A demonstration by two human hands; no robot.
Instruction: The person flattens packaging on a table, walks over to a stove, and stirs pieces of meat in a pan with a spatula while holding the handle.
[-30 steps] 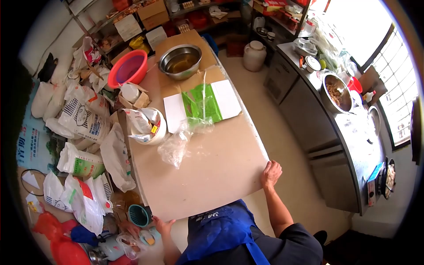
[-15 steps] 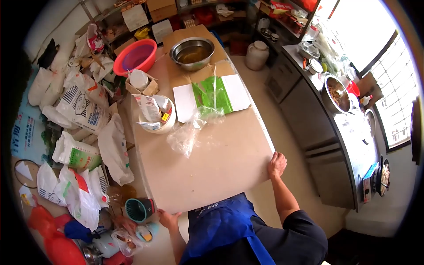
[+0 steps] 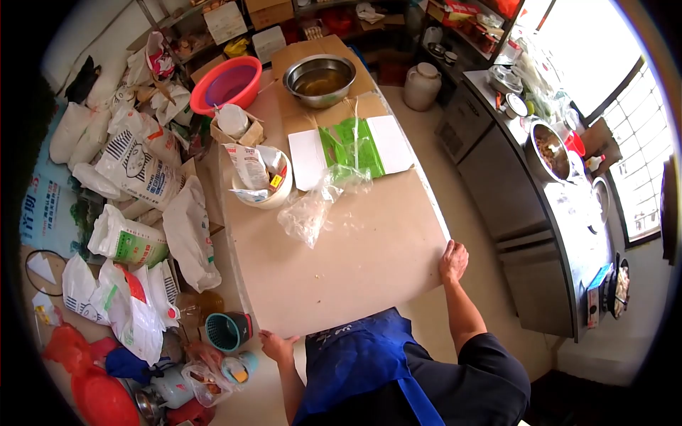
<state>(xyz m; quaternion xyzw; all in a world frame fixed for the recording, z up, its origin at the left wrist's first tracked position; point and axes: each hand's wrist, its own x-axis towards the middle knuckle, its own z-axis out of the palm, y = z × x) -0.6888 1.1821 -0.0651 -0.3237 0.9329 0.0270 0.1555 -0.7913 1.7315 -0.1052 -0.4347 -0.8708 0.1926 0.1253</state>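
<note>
My right hand (image 3: 453, 261) is closed round the right edge of the tan table board (image 3: 341, 277), near its front corner. At the board's front left corner, my left hand (image 3: 278, 346) touches the edge with its fingers apart. Crumpled clear plastic bags (image 3: 309, 213) lie on the board, touching a green packet (image 3: 355, 148) with white flaps. Behind it stands a steel bowl (image 3: 320, 79) with yellowish liquid. To the left are a white bucket (image 3: 266, 195) of packets and a pink-red basin (image 3: 227, 85).
Many white sacks (image 3: 142, 167) fill the left side. A teal basket (image 3: 226, 331) stands near the board's front left corner. Along the right wall runs a steel counter (image 3: 582, 248) with a bowl of food (image 3: 548, 150). A pale jar (image 3: 422, 86) stands on the floor behind.
The view has shifted, so the board and the things on it appear higher and farther right. Both hands remain at the board's edges, and the objects on it keep their arrangement.
</note>
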